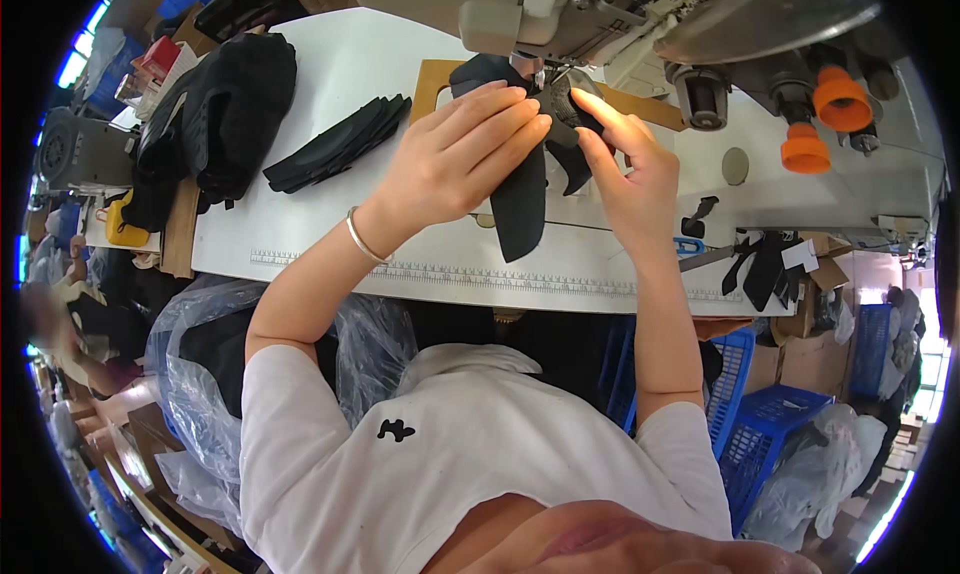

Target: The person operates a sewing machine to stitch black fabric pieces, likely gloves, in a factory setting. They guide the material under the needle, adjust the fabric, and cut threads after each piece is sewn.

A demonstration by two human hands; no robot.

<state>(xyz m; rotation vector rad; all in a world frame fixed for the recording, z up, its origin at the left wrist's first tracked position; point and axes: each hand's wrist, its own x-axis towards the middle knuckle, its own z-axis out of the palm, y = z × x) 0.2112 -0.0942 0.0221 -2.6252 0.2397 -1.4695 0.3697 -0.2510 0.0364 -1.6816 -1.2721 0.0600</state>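
Observation:
Under the needle of the sewing machine [538, 74], a black fabric piece [520, 219] has one long rounded flap hanging toward me and a narrower strip beside it. My left hand [465, 149] has its fingers together over the piece just left of the needle, closed on it; the thumb is hidden. To the right, my right hand [628, 159] pinches the small textured dark part of the piece between thumb and index finger. How the layers lie under my fingers does not show.
Left on the white table [330, 64] lie a stack of black fabric pieces [340, 144] and a black bag [225, 114]. A printed ruler runs along the front edge. Black strips [765, 269] and blue-handled snips [688, 245] are at right. Orange-capped parts [842, 99] hang above. Blue crates [770, 424] stand below.

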